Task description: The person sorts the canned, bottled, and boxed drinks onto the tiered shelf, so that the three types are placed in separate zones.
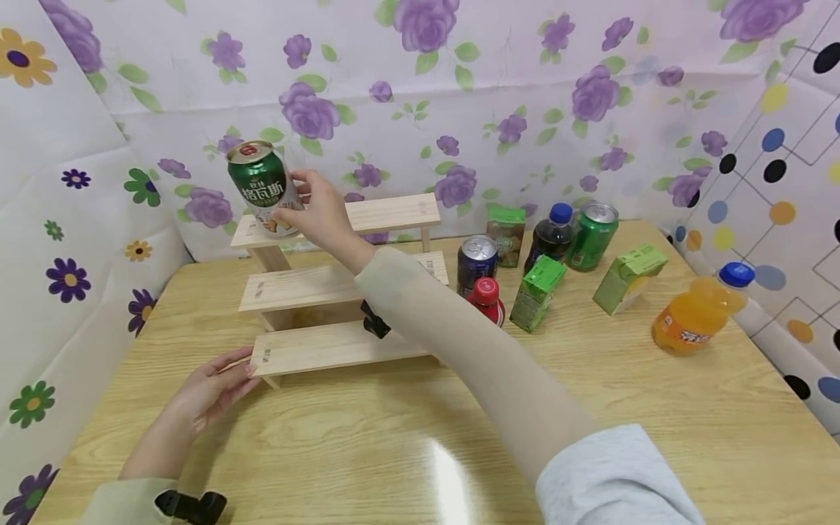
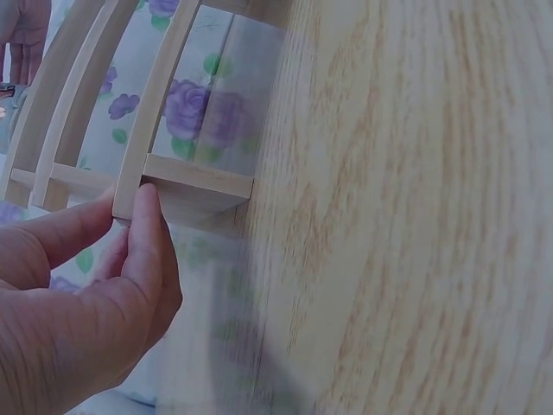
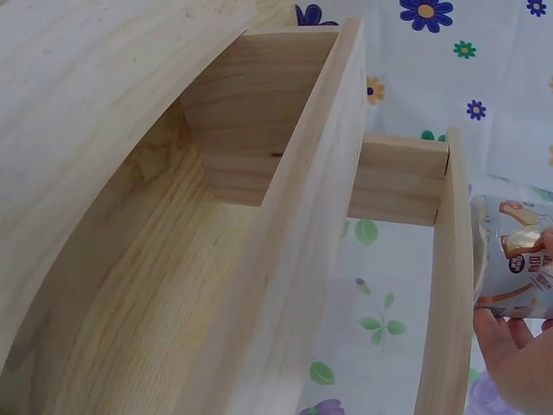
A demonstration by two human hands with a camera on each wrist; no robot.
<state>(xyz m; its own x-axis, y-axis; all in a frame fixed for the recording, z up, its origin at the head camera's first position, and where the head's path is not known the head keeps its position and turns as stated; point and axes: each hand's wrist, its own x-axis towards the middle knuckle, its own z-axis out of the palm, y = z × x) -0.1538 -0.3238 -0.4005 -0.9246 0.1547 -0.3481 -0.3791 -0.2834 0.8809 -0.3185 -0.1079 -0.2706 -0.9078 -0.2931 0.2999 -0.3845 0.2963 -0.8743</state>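
A three-step wooden shelf point(image 1: 341, 350) stands on the table. My right hand point(image 1: 323, 213) grips a green and white drink can point(image 1: 261, 188) by its side, at the left end of the top step. In the right wrist view the can point(image 3: 511, 259) is upright relative to the shelf, its base right at the top board point(image 3: 448, 285). With thumb and fingers my left hand point(image 1: 213, 388) pinches the left end of the lowest step. The left wrist view has that board's end point(image 2: 131, 186) between the fingertips.
Right of the shelf stand a dark blue can point(image 1: 477, 261), a red-capped bottle point(image 1: 487, 297), several juice cartons point(image 1: 538, 293), a dark cola bottle point(image 1: 551, 237), a green can point(image 1: 593, 237) and an orange drink bottle point(image 1: 695, 317). Flowered cloth point(image 1: 394, 109) hangs behind the table.
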